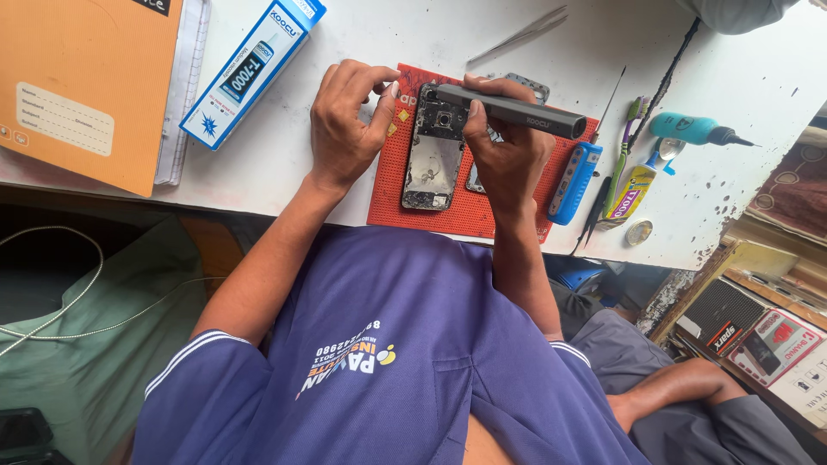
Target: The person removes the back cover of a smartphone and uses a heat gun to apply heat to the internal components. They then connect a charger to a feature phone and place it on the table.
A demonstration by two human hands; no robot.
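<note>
Lying on the red work mat (517, 220) at the near edge of the white table (284, 164), the phone (433, 151) is seen with its back cover already off and its inner plate and camera module exposed. The right hand (508, 146) is clamped around a dark grey pen-shaped electric screwdriver (517, 110), whose tip is set at the phone's top corner, near the camera module. The left hand (345, 120) is kept apart from the right, its fingers curled and pinched at the phone's upper left edge, so the body is steadied. A separate grey frame piece (527, 83) is partly hidden beyond the right hand.

Opening is judged done, and the work is judged to be at the screws of the upper section; whether they are going in or out cannot be told. Lower parts appear untouched. Tweezers (521, 34), 1 blue tool case (573, 181) and 1 toothbrush (622, 155) are laid near the mat.
</note>
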